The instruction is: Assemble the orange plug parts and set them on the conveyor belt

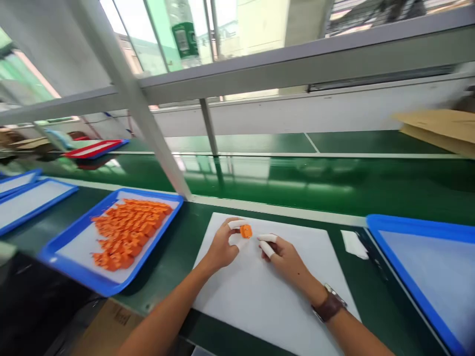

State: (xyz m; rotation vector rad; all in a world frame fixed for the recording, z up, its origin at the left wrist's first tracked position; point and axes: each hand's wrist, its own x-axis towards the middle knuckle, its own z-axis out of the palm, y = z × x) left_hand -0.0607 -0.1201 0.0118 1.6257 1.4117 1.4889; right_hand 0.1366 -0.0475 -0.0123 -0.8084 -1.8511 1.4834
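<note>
My left hand (221, 247) is closed in a pinch on a small orange plastic piece (245, 231), held just over a white sheet (260, 296). Close by on the right, my right hand (284, 257) has its thumb and forefinger drawn together, pointing at the orange piece but apart from it. Whatever sits between those fingertips is too small to make out. White covers wrap fingertips of both hands. A watch with a brown strap (329, 304) is on my right wrist.
Many similar orange pieces (129, 227) lie in a blue tray (83, 279) at left. Another blue tray (411, 291) with a white lining stands at right, beside a white scrap (354, 244). A slanted metal post (163, 148) rises behind the sheet; cardboard (441, 128) lies far right.
</note>
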